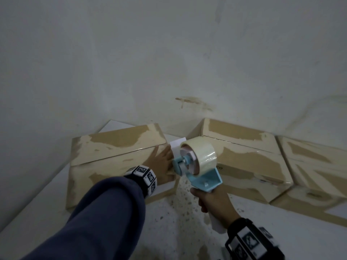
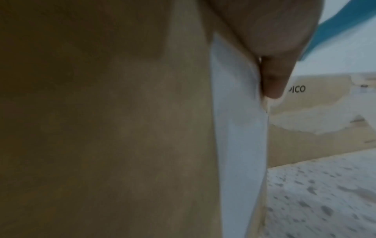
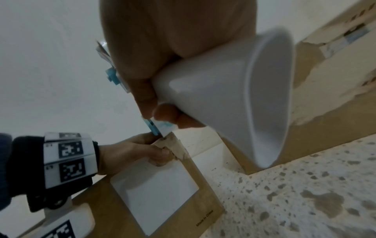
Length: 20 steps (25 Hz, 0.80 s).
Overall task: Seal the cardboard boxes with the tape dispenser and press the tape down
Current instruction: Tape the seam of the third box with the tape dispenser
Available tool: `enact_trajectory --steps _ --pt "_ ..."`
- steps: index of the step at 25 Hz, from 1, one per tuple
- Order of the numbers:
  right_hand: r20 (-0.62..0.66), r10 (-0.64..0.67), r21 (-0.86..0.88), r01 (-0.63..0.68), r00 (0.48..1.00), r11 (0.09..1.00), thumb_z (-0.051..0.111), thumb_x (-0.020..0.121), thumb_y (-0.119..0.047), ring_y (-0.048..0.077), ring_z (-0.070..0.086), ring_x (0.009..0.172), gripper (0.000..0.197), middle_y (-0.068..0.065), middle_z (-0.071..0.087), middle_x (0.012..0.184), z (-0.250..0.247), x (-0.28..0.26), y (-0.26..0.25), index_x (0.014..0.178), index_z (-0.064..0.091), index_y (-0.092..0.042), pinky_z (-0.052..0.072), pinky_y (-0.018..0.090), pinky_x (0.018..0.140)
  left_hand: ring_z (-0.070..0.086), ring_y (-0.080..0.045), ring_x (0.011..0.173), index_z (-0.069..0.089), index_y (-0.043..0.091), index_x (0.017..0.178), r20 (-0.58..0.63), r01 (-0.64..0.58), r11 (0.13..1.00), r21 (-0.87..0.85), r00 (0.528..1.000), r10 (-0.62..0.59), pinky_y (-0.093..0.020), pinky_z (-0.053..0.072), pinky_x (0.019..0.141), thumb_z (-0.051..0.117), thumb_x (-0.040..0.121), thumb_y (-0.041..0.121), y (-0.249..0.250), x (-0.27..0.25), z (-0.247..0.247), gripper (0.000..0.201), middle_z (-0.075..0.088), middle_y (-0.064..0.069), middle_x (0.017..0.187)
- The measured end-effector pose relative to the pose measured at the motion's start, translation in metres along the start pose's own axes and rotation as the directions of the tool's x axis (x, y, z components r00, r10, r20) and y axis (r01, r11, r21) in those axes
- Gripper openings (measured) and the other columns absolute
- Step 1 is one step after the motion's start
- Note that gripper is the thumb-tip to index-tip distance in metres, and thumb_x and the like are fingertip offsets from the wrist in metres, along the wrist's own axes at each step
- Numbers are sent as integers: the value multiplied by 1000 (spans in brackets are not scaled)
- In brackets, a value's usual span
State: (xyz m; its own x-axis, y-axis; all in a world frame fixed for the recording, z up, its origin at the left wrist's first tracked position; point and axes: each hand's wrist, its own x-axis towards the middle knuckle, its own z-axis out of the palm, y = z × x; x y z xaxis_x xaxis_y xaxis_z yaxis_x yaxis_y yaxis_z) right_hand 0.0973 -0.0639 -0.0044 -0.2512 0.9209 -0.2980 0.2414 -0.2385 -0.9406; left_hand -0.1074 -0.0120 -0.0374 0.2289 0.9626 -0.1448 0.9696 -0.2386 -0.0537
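Note:
A worn cardboard box (image 1: 112,152) lies on the floor at the left. My left hand (image 1: 161,162) holds its right end, fingers flat on top and the thumb (image 2: 274,77) down the side beside a white label (image 2: 240,145). My right hand (image 1: 212,201) grips the white handle (image 3: 223,96) of a blue tape dispenser (image 1: 204,177). It carries a roll of clear tape (image 1: 202,152). The dispenser's front end sits at the box's right end, just beside my left hand (image 3: 130,151). Its blade and the tape's free end are hidden.
Two more cardboard boxes, the middle box (image 1: 244,160) and the right box (image 1: 315,166), lie against the wall (image 1: 169,53). Speckled floor (image 1: 180,203) shows between the boxes. A white sheet (image 1: 37,194) lies under the left box.

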Motion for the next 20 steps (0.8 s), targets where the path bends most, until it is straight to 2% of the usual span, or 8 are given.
enact_trajectory --steps 2,5,10,20 --pt "-7 -7 -8 7 1000 1000 66 81 -4 9 41 38 13 3 46 55 0 4 -5 81 53 -10 35 23 41 -3 -24 147 26 24 146 -3 -1 1000 4 1000 1 -58 3 114 44 87 50 -1 4 4 67 11 2 157" --pt "-12 6 -8 -6 1000 1000 66 78 -4 11 40 40 13 -1 46 50 -8 2 -3 81 55 -10 34 26 44 -4 -22 147 18 25 148 2 30 999 -29 1000 -29 -57 3 115 43 88 53 -3 8 7 71 6 5 159" --pt "-35 130 65 -128 991 990 65 76 -1 14 37 49 18 4 47 57 -27 -28 20 90 57 -8 31 27 46 -6 -21 147 2 24 151 37 79 991 -108 996 -76 -55 0 116 38 91 56 -4 9 0 77 -6 2 160" --pt "-38 180 96 -176 983 980 64 79 0 14 39 39 11 4 48 50 -25 -37 40 86 56 -2 34 23 41 -6 -21 147 -1 23 150 51 102 991 -83 994 -98 -54 -2 115 36 90 59 -3 8 -2 80 -8 2 160"
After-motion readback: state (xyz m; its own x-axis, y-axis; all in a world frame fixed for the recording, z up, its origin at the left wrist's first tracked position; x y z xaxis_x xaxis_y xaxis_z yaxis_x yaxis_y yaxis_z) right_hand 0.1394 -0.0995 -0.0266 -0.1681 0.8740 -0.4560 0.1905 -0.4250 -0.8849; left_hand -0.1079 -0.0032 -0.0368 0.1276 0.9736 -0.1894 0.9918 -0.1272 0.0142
